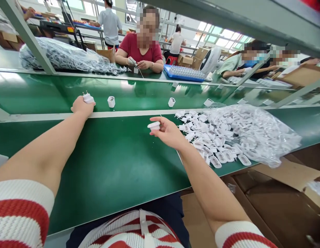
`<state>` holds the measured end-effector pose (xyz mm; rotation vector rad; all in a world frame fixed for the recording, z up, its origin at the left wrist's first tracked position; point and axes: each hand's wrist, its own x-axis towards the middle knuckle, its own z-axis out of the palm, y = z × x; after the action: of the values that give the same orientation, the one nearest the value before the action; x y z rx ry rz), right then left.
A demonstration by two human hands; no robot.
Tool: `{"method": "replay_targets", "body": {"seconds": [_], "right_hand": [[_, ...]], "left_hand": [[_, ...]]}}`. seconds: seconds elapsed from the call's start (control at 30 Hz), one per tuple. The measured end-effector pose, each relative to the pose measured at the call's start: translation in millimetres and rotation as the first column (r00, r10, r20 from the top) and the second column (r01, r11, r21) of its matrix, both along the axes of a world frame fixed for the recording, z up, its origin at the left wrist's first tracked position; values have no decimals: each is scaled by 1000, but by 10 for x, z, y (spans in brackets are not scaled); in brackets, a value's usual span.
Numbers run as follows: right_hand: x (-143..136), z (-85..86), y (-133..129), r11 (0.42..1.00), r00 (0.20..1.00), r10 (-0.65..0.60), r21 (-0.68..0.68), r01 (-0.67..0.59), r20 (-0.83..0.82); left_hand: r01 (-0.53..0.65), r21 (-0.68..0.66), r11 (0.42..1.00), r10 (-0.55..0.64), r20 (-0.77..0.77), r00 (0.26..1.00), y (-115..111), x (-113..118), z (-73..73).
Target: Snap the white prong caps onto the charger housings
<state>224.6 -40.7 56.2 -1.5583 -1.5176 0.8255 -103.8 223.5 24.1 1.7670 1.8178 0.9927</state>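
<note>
My left hand (82,106) is closed around a white plug adapter (88,98) over the green belt, its two metal pins pointing up and away. Between the thumb and fingers of my right hand (168,132) is a white plug cover (154,126), held above the green table. Two white charger bodies, one left (111,101) and one right (171,102), stand on the belt between and beyond my hands. A pile of loose white plug covers (201,137) spreads to the right of my right hand.
A clear plastic bag (258,134) full of white parts lies at the right. Across the belt (139,94) a person in a red top (141,51) works with small parts. A blue tray (184,73) and a white fan (210,60) stand there. A metal post (33,41) rises at left.
</note>
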Motion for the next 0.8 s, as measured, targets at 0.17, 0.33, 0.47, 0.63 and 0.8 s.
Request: {"method": "replay_targets", "body": {"seconds": [0.17,0.33,0.47,0.63,0.8], "right_hand": [[-130,-6,269,998,827,67,45,-50,-558],[-189,-182,285,996,771,45,-33,-85,-635],[-180,-260,255,998,794,7,-45,-43,-608],[-112,-275,206,993,883,24,113,33,-469],[-148,-187,79,941,988,53,340,-1,-143]], "left_hand": [[-158,328,931,187,-58,981,-310,330,-86],[125,179,976,-82,-229,970,-293,632,-151],[128,116,985,-111,-149,983,-218,674,-182],[372,200,906,-376,-17,926,-1032,758,-239],[656,70,751,-659,132,741,-1957,778,-232]]}}
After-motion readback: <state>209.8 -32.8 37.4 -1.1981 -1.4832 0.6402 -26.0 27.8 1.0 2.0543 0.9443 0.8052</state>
